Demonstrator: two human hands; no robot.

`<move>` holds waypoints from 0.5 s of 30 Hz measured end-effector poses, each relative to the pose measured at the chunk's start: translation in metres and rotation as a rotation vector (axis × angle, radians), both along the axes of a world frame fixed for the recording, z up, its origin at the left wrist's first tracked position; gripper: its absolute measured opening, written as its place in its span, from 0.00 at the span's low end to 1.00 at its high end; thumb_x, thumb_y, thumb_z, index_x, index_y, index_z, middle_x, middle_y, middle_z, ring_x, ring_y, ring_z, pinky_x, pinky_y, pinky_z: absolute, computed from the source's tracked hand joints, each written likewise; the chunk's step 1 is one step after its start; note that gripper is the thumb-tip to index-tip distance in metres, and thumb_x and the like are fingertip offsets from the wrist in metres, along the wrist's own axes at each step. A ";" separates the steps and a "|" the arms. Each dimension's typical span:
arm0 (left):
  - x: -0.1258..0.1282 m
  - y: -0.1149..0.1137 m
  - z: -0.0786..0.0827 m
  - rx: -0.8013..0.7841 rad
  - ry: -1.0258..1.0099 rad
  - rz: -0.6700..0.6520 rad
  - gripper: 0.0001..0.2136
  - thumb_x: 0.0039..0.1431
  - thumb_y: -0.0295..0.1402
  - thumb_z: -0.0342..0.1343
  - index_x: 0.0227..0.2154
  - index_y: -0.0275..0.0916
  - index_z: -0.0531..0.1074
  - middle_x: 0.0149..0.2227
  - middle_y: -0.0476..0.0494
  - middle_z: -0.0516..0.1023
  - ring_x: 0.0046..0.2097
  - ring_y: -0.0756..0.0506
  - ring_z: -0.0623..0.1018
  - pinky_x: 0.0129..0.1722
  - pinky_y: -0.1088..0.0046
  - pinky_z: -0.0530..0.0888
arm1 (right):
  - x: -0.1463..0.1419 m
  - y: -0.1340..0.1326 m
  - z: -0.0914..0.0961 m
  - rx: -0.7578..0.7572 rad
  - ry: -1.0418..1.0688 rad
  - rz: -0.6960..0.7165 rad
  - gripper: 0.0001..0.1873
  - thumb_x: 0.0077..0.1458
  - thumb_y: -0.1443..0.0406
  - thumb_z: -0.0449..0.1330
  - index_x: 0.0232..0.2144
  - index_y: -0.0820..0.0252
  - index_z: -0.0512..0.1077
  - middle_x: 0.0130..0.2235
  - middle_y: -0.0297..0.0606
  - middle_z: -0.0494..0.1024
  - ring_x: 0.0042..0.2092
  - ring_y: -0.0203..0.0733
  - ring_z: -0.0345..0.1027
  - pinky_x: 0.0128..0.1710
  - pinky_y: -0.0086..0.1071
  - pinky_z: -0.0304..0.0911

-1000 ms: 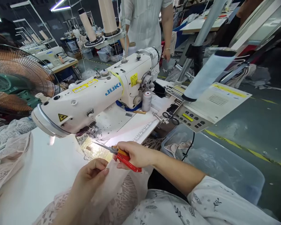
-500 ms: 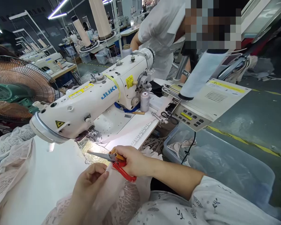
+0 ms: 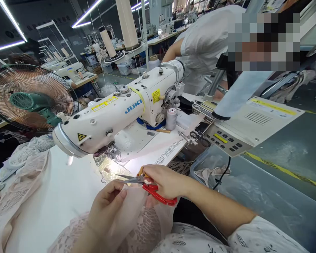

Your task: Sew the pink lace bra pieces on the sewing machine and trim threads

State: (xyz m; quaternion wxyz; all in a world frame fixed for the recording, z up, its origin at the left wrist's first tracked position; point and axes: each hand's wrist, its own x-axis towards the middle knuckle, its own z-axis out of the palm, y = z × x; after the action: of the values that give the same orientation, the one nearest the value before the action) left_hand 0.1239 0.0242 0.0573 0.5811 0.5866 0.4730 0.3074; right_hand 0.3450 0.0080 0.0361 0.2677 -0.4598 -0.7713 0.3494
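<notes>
My right hand (image 3: 165,180) is closed round the handles of a pair of scissors (image 3: 135,179), one handle red and the other orange. Their blades are parted a little and point left, just above the fingertips of my left hand (image 3: 107,203). Between thumb and fingers, that hand pinches the edge of a pale pink fabric piece (image 3: 131,203). The sheer cloth, with lace (image 3: 144,221) lower down, hangs toward my lap. Behind both hands stands a white sewing machine (image 3: 116,112), its lamp lighting the needle area.
More lace fabric (image 3: 26,186) lies on the table's left side, near a large fan (image 3: 28,98). A thread cone (image 3: 171,119) stands beside the machine. At right are a control box (image 3: 250,123) and a plastic bin (image 3: 258,182). A person in a white shirt (image 3: 208,38) bends behind the machine.
The view has swung left, so the scene sits further right. The scissors have turned flatter, and their blades now show apart above my left fingertips. My left hand still pinches the fabric.
</notes>
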 end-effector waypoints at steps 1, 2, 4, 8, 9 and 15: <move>0.001 -0.002 0.003 0.000 -0.011 0.034 0.16 0.46 0.47 0.65 0.23 0.38 0.72 0.27 0.46 0.72 0.28 0.49 0.68 0.25 0.77 0.64 | 0.002 -0.001 -0.001 0.015 -0.074 0.008 0.18 0.43 0.60 0.66 0.30 0.59 0.61 0.32 0.36 0.68 0.31 0.38 0.60 0.31 0.31 0.57; 0.003 -0.004 0.005 -0.003 -0.021 0.072 0.16 0.44 0.47 0.65 0.23 0.38 0.72 0.29 0.45 0.74 0.29 0.48 0.69 0.26 0.77 0.64 | 0.002 -0.001 -0.003 0.020 -0.131 0.013 0.17 0.44 0.60 0.65 0.30 0.59 0.61 0.32 0.36 0.69 0.31 0.39 0.61 0.30 0.31 0.57; 0.007 -0.007 0.010 -0.016 -0.035 0.135 0.17 0.42 0.47 0.66 0.23 0.38 0.72 0.31 0.45 0.75 0.32 0.47 0.70 0.29 0.76 0.65 | 0.002 -0.003 -0.007 0.012 -0.206 0.016 0.18 0.44 0.56 0.65 0.29 0.59 0.61 0.31 0.37 0.69 0.31 0.40 0.62 0.29 0.31 0.56; 0.010 -0.009 0.014 0.004 -0.030 0.157 0.17 0.42 0.47 0.67 0.21 0.39 0.72 0.32 0.45 0.75 0.34 0.47 0.70 0.30 0.76 0.66 | 0.000 -0.006 -0.013 0.028 -0.243 0.014 0.21 0.43 0.52 0.64 0.30 0.59 0.62 0.31 0.36 0.70 0.31 0.41 0.64 0.28 0.31 0.55; 0.009 -0.008 0.013 0.023 -0.023 0.158 0.16 0.42 0.46 0.67 0.20 0.39 0.72 0.32 0.45 0.75 0.34 0.47 0.70 0.30 0.76 0.65 | 0.000 -0.006 -0.014 0.040 -0.248 0.007 0.21 0.44 0.52 0.64 0.30 0.59 0.62 0.31 0.37 0.70 0.31 0.41 0.64 0.28 0.31 0.55; 0.007 -0.004 0.011 0.024 0.009 0.138 0.16 0.43 0.46 0.67 0.21 0.38 0.72 0.33 0.44 0.75 0.34 0.47 0.70 0.30 0.76 0.65 | 0.001 -0.007 -0.013 0.020 -0.246 -0.025 0.24 0.40 0.49 0.66 0.30 0.58 0.63 0.32 0.37 0.72 0.33 0.43 0.66 0.30 0.31 0.56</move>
State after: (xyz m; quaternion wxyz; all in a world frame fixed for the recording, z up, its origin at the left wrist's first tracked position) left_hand 0.1305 0.0199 0.0680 0.5494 0.5606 0.5113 0.3499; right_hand 0.3459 0.0011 0.0228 0.1802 -0.5061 -0.7958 0.2793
